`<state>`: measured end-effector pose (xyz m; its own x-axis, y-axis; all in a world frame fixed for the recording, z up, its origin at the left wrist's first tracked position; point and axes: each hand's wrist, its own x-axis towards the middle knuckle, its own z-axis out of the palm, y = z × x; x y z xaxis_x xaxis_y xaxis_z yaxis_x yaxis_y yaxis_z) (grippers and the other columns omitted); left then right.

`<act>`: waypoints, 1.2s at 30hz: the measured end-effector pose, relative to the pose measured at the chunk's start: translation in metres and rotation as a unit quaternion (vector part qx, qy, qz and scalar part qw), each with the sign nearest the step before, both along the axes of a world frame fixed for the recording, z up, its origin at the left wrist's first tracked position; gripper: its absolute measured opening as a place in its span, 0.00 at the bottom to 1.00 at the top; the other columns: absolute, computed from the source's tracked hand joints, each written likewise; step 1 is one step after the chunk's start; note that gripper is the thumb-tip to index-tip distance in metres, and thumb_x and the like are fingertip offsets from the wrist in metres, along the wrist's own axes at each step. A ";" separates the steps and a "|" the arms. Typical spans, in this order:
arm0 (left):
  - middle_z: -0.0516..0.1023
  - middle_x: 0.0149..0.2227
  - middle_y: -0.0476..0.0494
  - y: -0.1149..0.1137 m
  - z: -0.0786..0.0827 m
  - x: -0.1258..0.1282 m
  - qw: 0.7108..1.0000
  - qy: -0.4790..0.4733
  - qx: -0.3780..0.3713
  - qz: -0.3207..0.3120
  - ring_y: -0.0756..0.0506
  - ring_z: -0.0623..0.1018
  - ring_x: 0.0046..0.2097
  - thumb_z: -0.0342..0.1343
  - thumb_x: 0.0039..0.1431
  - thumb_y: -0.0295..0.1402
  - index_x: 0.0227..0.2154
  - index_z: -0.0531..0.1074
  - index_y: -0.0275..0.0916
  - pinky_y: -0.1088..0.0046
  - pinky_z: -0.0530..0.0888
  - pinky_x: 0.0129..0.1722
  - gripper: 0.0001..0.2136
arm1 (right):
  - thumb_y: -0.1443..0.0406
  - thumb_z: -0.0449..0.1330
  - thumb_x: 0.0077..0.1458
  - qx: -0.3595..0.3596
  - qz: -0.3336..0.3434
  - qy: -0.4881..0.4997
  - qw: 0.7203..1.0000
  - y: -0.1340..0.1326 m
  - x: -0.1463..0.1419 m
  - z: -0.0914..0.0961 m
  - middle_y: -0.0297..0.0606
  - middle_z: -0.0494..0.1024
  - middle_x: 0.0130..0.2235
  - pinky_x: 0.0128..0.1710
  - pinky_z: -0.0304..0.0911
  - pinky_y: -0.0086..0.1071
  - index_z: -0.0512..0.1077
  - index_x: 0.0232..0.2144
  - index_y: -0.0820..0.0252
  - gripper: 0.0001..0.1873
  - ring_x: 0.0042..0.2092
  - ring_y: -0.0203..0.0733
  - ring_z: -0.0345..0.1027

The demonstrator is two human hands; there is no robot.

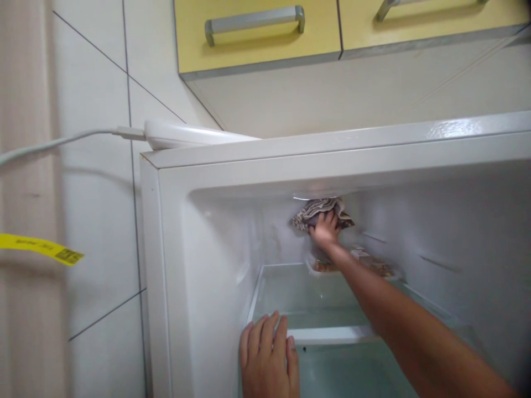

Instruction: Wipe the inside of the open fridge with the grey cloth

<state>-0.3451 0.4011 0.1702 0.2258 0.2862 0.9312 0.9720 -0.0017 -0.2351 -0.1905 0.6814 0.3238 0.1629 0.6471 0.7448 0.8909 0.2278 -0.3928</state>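
I look into an open white fridge [166, 265]. My right hand [324, 229] reaches deep inside and presses a crumpled patterned cloth [319, 211] against the back wall just under the ceiling, fingers closed on it. My left hand [269, 359] lies flat, fingers together and stretched out, on the front edge of the glass shelf [290, 298], holding nothing. Behind my right forearm a clear food tray [373, 264] sits at the back of the shelf.
A white device with a cable [182, 134] lies on top of the fridge. Yellow cabinets with metal handles [254, 20] hang above. A tiled wall stands to the left, with a yellow tag [41, 247] at the far left.
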 end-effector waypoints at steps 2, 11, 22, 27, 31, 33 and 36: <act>0.83 0.50 0.49 0.002 -0.003 0.000 1.000 -0.008 -0.002 -0.003 0.42 0.76 0.50 0.54 0.61 0.32 0.50 0.75 0.46 0.58 0.61 0.58 0.14 | 0.58 0.57 0.58 -0.005 0.035 -0.049 0.998 -0.009 -0.022 0.004 0.67 0.46 0.71 0.58 0.54 0.65 0.52 0.68 0.67 0.39 0.67 0.71 0.47; 0.83 0.48 0.46 0.004 -0.004 0.011 0.996 -0.081 0.009 -0.044 0.42 0.76 0.51 0.50 0.64 0.30 0.47 0.76 0.44 0.58 0.59 0.60 0.13 | 0.65 0.54 0.59 0.013 0.168 -0.250 0.953 -0.043 -0.084 0.017 0.57 0.52 0.70 0.61 0.42 0.72 0.50 0.71 0.48 0.39 0.68 0.68 0.42; 0.83 0.47 0.46 -0.008 0.006 0.029 0.983 -0.162 -0.012 -0.081 0.42 0.76 0.51 0.48 0.66 0.30 0.46 0.77 0.43 0.58 0.59 0.61 0.13 | 0.71 0.60 0.50 -0.095 0.254 -0.375 0.887 -0.074 -0.082 -0.026 0.56 0.62 0.66 0.52 0.67 0.54 0.66 0.62 0.52 0.36 0.63 0.64 0.60; 0.82 0.47 0.46 -0.012 0.009 0.028 0.985 -0.154 -0.024 -0.069 0.42 0.75 0.51 0.48 0.66 0.30 0.46 0.76 0.43 0.58 0.58 0.61 0.13 | 0.68 0.60 0.49 -0.183 0.287 -0.348 0.874 -0.070 -0.080 -0.023 0.50 0.78 0.53 0.45 0.71 0.41 0.63 0.64 0.51 0.38 0.51 0.52 0.76; 0.82 0.47 0.47 -0.012 0.009 0.027 0.987 -0.147 -0.027 -0.058 0.42 0.76 0.51 0.49 0.66 0.30 0.47 0.76 0.44 0.57 0.58 0.62 0.12 | 0.66 0.60 0.48 -0.213 0.302 -0.312 0.875 -0.081 -0.080 -0.018 0.47 0.82 0.50 0.42 0.72 0.40 0.67 0.62 0.50 0.36 0.47 0.53 0.78; 0.82 0.47 0.47 -0.012 0.009 0.027 0.987 -0.147 -0.031 -0.055 0.42 0.76 0.51 0.49 0.66 0.30 0.47 0.76 0.44 0.57 0.59 0.61 0.12 | 0.65 0.62 0.46 -0.215 0.318 -0.298 0.874 -0.092 -0.078 -0.017 0.46 0.82 0.49 0.42 0.71 0.40 0.69 0.60 0.50 0.36 0.47 0.53 0.78; 0.82 0.48 0.46 -0.012 0.009 0.026 0.987 -0.148 -0.038 -0.050 0.41 0.76 0.51 0.49 0.66 0.30 0.47 0.76 0.43 0.56 0.59 0.61 0.13 | 0.65 0.63 0.45 -0.207 0.352 -0.276 0.870 -0.112 -0.070 -0.018 0.43 0.82 0.52 0.46 0.70 0.38 0.70 0.59 0.50 0.36 0.50 0.52 0.76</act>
<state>-0.3196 0.3887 0.1794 -0.0224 0.3482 0.9372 0.9920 -0.1084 0.0640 -0.2602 0.5692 0.3060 -0.6911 0.6728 0.2639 0.6665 0.7346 -0.1273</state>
